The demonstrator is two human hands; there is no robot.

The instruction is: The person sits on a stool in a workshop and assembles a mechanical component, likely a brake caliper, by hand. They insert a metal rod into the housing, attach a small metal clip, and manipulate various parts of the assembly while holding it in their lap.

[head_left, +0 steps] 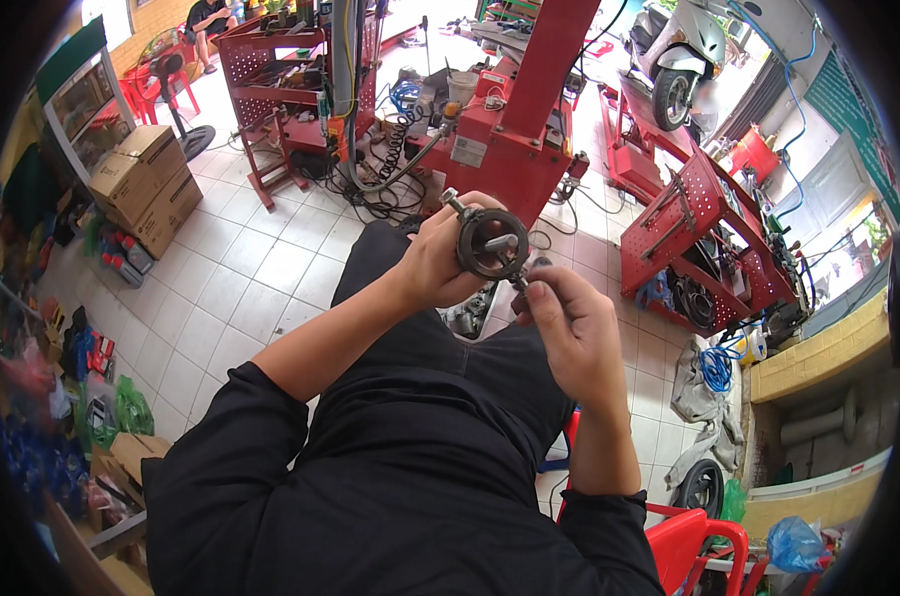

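Your black shirt took up the near middle, with your dark trousers just beyond it. Over the trousers, your left hand was clamped around a dark metal ring, gripping it from the left, and a silver bolt stuck out at its far left edge. Your right hand had its thumb and fingers pinched on a small dark piece at the ring's near right edge; its shape was too small to make out.

On your near right stood a red plastic chair. Farther right were a red perforated cart and, beyond it, a silver scooter. Straight ahead stood a red machine, with black cables to its left on the tiled floor. Brown cardboard boxes were stacked on the far left.
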